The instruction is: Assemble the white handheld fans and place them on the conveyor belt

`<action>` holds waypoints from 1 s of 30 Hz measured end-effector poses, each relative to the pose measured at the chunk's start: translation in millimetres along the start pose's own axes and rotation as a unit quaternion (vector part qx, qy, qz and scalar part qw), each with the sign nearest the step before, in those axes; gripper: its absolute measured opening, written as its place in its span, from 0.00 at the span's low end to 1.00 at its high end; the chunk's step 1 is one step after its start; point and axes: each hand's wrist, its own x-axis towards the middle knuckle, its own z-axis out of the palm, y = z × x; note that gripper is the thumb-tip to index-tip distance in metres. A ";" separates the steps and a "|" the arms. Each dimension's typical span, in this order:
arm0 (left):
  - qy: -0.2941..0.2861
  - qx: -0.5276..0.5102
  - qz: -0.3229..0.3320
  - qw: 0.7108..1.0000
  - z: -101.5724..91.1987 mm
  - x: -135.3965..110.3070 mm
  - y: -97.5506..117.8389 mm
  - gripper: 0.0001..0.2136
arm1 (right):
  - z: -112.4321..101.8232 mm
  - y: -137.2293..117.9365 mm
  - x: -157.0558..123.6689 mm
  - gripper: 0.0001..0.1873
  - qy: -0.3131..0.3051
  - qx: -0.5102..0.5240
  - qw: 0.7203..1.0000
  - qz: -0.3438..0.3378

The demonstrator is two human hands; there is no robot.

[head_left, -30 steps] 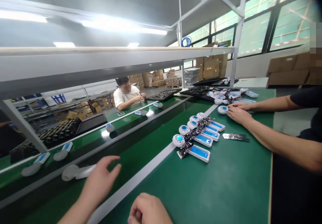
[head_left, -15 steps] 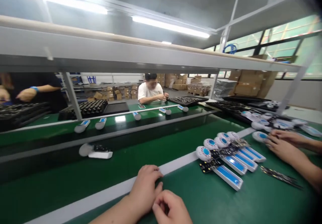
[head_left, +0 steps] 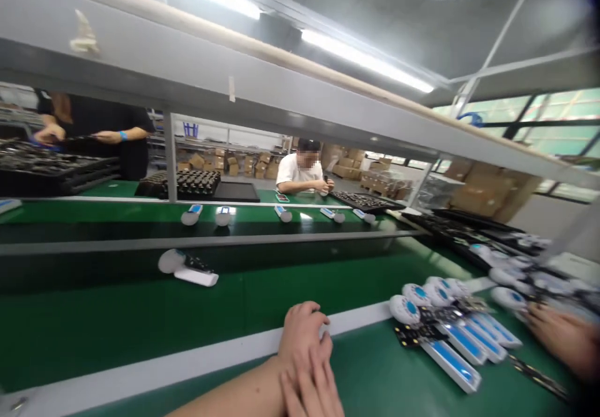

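My left hand (head_left: pixel 302 334) rests on the white strip (head_left: pixel 140 367) at the near edge of the green conveyor belt (head_left: pixel 117 311), with its fingers curled and nothing in them. My right hand (head_left: pixel 313 387) lies over the left wrist, fingers stretched flat and empty. A white device with a round head (head_left: pixel 187 268) lies alone on the belt, well ahead and to the left of my hands. To my right, a row of white and blue devices with dark circuit boards (head_left: pixel 445 326) lies on the green table.
A co-worker's hand (head_left: pixel 560 339) works at the right beside more devices (head_left: pixel 510 279). Across the line, one person sits in a white shirt (head_left: pixel 300 176) and another stands in black (head_left: pixel 100 135). Black trays (head_left: pixel 47 170) line the far side under a grey shelf (head_left: pixel 281 101).
The view has swung to the left. My left hand drew back from the belt to the white strip, and my right hand came to lie on it. The device lies released on the belt.
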 end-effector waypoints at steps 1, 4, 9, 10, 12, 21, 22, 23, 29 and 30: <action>0.009 -0.008 -0.001 1.000 -0.9 1.5 0.6 0.13 | -15.5 -1.8 4.2 0.17 0.005 -0.014 1.000 0.004; 0.038 -0.031 -0.008 0.999 -6.7 4.2 1.6 0.13 | -69.4 -3.7 21.7 0.14 0.023 -0.045 0.999 0.017; 0.066 -0.037 -0.050 0.996 -15.5 10.4 -6.7 0.09 | -147.3 -5.6 60.6 0.22 0.073 -0.061 0.995 0.037; 0.067 -0.036 -0.054 0.996 -16.3 11.5 -8.8 0.07 | -157.8 -6.3 66.4 0.22 0.085 -0.063 0.994 0.041; 0.069 -0.032 -0.054 0.996 -17.1 12.8 -11.8 0.06 | -172.5 -8.5 73.1 0.19 0.108 -0.068 0.991 0.049; 0.066 -0.017 -0.060 0.996 -21.7 11.2 -15.4 0.09 | -102.7 -20.8 40.7 0.13 0.061 -0.103 0.991 0.057; 0.066 -0.017 -0.063 0.996 -22.1 11.5 -16.0 0.09 | -82.2 -21.3 34.2 0.13 0.041 -0.107 0.992 0.057; 0.066 -0.017 -0.065 0.996 -22.4 11.8 -16.5 0.09 | -61.4 -21.5 28.3 0.13 0.022 -0.112 0.992 0.057; 0.073 -0.026 -0.054 0.996 -24.6 10.6 -14.6 0.05 | 13.5 6.4 45.3 0.16 -0.064 -0.187 0.978 0.062; 0.075 -0.027 -0.048 0.996 -24.9 9.8 -13.6 0.05 | 11.8 18.6 60.6 0.15 -0.067 -0.215 0.971 0.079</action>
